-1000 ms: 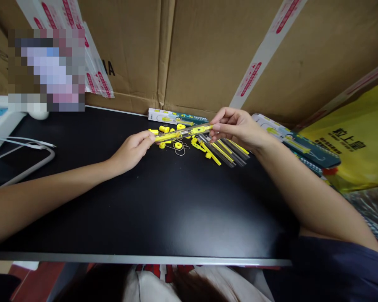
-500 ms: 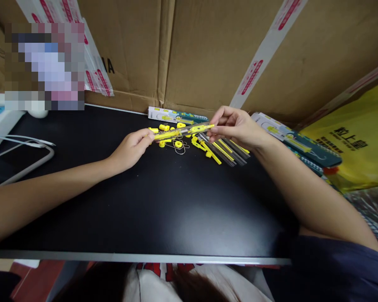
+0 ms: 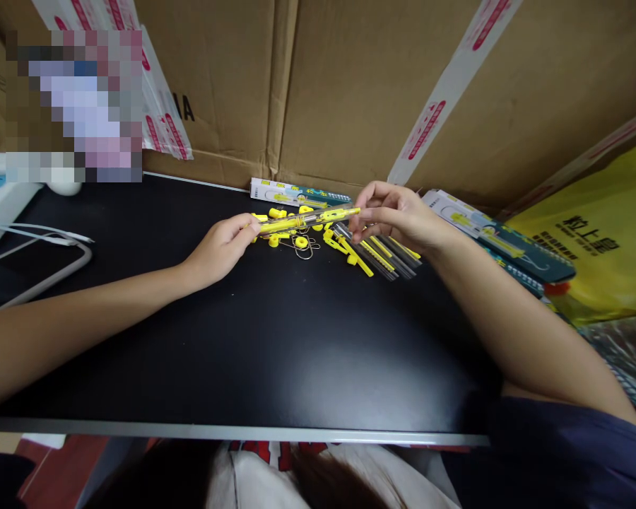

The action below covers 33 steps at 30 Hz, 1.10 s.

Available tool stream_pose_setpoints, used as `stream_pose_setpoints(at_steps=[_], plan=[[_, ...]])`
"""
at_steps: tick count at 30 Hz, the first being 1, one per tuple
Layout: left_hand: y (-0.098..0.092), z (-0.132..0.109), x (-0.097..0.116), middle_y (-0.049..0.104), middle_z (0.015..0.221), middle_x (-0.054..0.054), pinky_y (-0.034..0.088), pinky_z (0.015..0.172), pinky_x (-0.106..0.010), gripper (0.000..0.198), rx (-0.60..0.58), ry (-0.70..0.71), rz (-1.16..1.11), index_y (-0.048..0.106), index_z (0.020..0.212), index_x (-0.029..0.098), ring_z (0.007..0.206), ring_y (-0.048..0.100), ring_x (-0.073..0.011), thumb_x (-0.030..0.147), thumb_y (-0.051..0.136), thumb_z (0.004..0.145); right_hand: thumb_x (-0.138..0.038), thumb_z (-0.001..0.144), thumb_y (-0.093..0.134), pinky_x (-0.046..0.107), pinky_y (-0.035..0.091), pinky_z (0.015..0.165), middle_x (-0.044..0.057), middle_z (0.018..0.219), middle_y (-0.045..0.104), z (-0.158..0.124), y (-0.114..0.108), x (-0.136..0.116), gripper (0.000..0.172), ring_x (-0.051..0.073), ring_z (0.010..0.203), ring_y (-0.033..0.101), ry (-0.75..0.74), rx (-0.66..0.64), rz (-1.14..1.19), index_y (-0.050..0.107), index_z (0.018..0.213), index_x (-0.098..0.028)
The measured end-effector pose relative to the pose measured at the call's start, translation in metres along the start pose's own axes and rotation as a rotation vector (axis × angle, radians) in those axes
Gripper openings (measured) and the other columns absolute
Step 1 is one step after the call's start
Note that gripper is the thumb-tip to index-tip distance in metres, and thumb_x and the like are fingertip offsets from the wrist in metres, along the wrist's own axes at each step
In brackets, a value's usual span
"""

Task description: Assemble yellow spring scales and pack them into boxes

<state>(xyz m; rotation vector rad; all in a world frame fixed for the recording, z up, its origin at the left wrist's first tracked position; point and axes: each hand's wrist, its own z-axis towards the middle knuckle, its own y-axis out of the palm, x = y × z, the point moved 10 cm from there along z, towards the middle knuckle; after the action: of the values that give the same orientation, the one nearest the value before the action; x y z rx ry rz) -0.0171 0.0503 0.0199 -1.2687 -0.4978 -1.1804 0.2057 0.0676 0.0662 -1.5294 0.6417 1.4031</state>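
Between my two hands is a spring scale point(image 3: 310, 218), a clear tube with yellow parts and a metal spring inside, held nearly level above the table. My left hand point(image 3: 225, 247) is closed on its left end. The fingers of my right hand point(image 3: 389, 212) pinch the yellow piece at its right end. Below and behind lie small yellow caps point(image 3: 277, 213) and wire hooks point(image 3: 306, 251). To the right, under my right hand, several clear tubes point(image 3: 400, 260) lie beside yellow strips point(image 3: 361, 260) with scale-like markings.
A printed box point(image 3: 297, 192) lies at the back of the black table point(image 3: 233, 353), against large cardboard cartons point(image 3: 339, 92). More printed boxes point(image 3: 503, 230) are stacked at the right, next to a yellow bag point(image 3: 598, 233). A white power strip point(image 3: 5, 205) and cables point(image 3: 58, 237) are at the left.
The right fingers have shifted slightly at the end of the spring scale. Both hands keep hold of it in almost the same place, and the view has moved very slightly.
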Motion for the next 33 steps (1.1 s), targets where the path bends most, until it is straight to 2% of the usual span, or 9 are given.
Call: stream_pose_setpoints(at_steps=[6, 17, 22, 29, 33], plan=[[0.0, -0.001, 0.003, 0.032, 0.058, 0.005, 0.027, 0.05, -0.026, 0.026, -0.004, 0.007, 0.029, 0.05, 0.077, 0.019, 0.052, 0.031, -0.0104, 0.039, 0.04, 0.091, -0.034, 0.076, 0.075, 0.029, 0.06, 0.061, 0.002, 0.072, 0.068, 0.0, 0.003, -0.001, 0.024, 0.013, 0.061, 0.066, -0.01, -0.005, -0.025, 0.057, 0.079, -0.019], [-0.002, -0.002, 0.009, 0.037, 0.059, 0.004, 0.027, 0.052, -0.026, 0.025, 0.006, 0.023, 0.152, 0.054, 0.082, 0.018, 0.053, 0.035, -0.0105, 0.036, 0.041, 0.092, -0.042, 0.079, 0.073, 0.024, 0.057, 0.052, 0.002, 0.068, 0.07, 0.0, 0.009, -0.004, 0.029, 0.011, 0.057, 0.065, -0.022, -0.026, -0.147, 0.057, 0.076, -0.019], [-0.004, -0.001, 0.003, 0.038, 0.06, 0.004, 0.029, 0.051, -0.026, 0.025, 0.014, 0.006, 0.128, 0.054, 0.082, 0.018, 0.054, 0.036, -0.0109, 0.037, 0.039, 0.091, -0.049, 0.081, 0.069, 0.025, 0.057, 0.052, 0.003, 0.07, 0.069, -0.001, 0.018, -0.001, 0.033, 0.012, 0.057, 0.065, 0.001, -0.078, -0.165, 0.056, 0.075, -0.02], [-0.007, 0.003, -0.011, 0.033, 0.057, 0.004, 0.025, 0.047, -0.025, 0.02, 0.041, -0.04, 0.015, 0.052, 0.079, 0.02, 0.051, 0.031, -0.0108, 0.035, 0.041, 0.088, -0.051, 0.086, 0.062, 0.025, 0.055, 0.053, 0.003, 0.07, 0.068, -0.003, 0.003, -0.008, 0.033, 0.012, 0.059, 0.064, -0.01, -0.021, -0.183, 0.059, 0.077, -0.02], [-0.007, 0.004, -0.013, 0.032, 0.057, 0.005, 0.025, 0.046, -0.025, 0.02, 0.043, -0.046, 0.008, 0.052, 0.078, 0.019, 0.051, 0.03, -0.0107, 0.034, 0.042, 0.087, -0.048, 0.083, 0.068, 0.023, 0.056, 0.054, 0.002, 0.07, 0.069, -0.002, 0.006, -0.009, 0.031, 0.011, 0.058, 0.064, -0.032, -0.05, -0.197, 0.059, 0.078, -0.019]])
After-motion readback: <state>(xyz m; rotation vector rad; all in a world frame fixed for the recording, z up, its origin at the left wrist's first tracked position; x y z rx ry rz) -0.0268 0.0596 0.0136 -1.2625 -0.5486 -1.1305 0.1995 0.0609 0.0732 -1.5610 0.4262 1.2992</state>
